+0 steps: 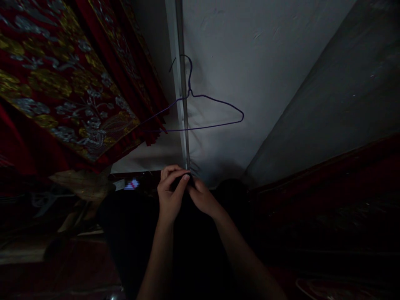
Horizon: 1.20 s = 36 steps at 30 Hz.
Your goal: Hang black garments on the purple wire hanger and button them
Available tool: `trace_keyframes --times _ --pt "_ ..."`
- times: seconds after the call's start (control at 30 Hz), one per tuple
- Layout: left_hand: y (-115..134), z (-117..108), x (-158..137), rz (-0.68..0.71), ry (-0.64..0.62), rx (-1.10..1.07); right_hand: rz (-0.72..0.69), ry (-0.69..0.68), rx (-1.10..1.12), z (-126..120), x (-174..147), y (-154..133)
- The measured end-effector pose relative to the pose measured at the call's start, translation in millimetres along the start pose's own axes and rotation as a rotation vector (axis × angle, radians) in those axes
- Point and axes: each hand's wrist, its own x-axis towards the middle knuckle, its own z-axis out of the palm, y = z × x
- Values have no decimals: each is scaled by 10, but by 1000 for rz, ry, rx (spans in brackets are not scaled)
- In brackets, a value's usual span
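Close together over dark-clothed legs, my two hands meet around a small black item (178,182); its kind cannot be made out in the dim light. My left hand (170,191) is closed on it, thumb laid on top and fingers curled over the far side. My right hand (202,196) is closed against its right side, with most of those fingertips hidden. Beyond the hands, a thin dark purple wire hanger (215,98) hangs by its hook at a pale upright strip (180,83), bearing no garment.
Red cloth (71,83) with gold and silver embroidery hangs at the left, overlapping the hanger's left end. A grey-white wall (250,54) stands ahead. Long wooden pieces (26,251) lie low at the left. Dark red boards (328,171) run along the right; much there is too dark to tell.
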Motion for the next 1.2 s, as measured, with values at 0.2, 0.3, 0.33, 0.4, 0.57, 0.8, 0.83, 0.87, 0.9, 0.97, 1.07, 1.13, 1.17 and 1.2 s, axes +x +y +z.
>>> trace_keyframes --times 0.2,0.3,0.33,0.4,0.57,0.8,0.83,0.87,0.9,0.97,1.07,1.13,1.17,1.2 --pt "-348 -253 -18 -311 -477 -50 103 -6 -170 -435 335 -445" --pt "-556 -437 -5 -418 -743 44 -105 0 -416 -720 604 -643" --pt "-603 -513 28 -423 -783 78 -192 17 -493 -795 698 -675" --pt "-649 -677 136 -411 -810 137 -337 63 -584 -891 887 -675" --pt "-536 -990 447 -461 -807 221 -397 177 -506 -877 1349 -392" --pt "-485 -1154 526 -534 -1101 480 -56 101 -627 -1130 1444 -18" --pt "-510 -1167 521 -525 -1134 583 -136 114 -634 -1176 1397 -11" --pt "-536 -1177 523 -516 -1137 670 -222 140 -627 -1207 1357 -15" --pt "-559 -1185 536 -509 -1118 736 -294 172 -606 -1221 1331 -25" --pt "-593 -1202 607 -504 -1042 841 -366 229 -559 -1199 1347 -46" --pt "-604 -1257 810 -480 -900 1039 -290 225 -540 -1102 1504 -35" --pt "-586 -1323 961 -422 -833 1145 -159 217 -548 -1069 1604 -9" --pt "-567 -1360 1026 -378 -803 1158 -103 231 -559 -1077 1625 -2" --pt "-541 -1397 1079 -336 -771 1141 -68 255 -577 -1105 1619 -5"
